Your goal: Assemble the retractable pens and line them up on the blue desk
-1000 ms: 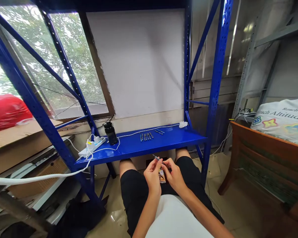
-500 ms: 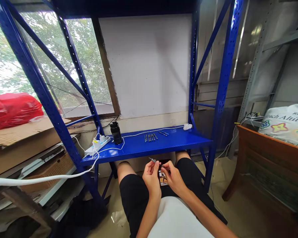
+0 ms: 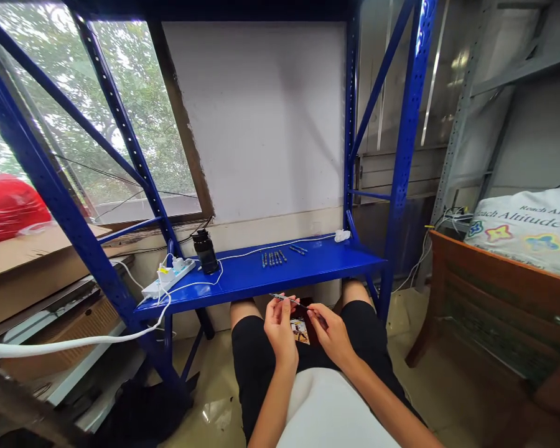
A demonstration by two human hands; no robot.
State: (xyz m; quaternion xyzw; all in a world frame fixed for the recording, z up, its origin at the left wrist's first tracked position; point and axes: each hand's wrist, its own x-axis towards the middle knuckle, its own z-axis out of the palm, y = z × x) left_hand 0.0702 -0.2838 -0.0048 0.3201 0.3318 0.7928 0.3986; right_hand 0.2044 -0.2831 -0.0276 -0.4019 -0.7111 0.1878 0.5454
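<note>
My left hand (image 3: 280, 331) is closed around a slim pen (image 3: 276, 296), whose thin tip sticks out to the left past the fingertips. At the pen's other end, my right hand (image 3: 330, 333) pinches a thin dark part. A narrow dark length spans the gap between the hands; whether it is one piece with the pen I cannot tell. Both hands are above my lap, in front of the blue shelf. Below them is a small box with a printed picture (image 3: 300, 331), partly hidden by the hands. Several similar dark pens (image 3: 274, 257) lie in a row on the shelf.
A black bottle (image 3: 206, 252) stands on the blue shelf (image 3: 242, 283) beside a white power strip (image 3: 170, 277). A white cable (image 3: 74, 347) crosses the left side. Blue uprights frame the shelf. To the right is a wooden chair (image 3: 441, 274) with a printed white bag (image 3: 532, 227).
My hands have drawn a little apart, and more of the thin dark length shows between them. The view has shifted slightly to the right.
</note>
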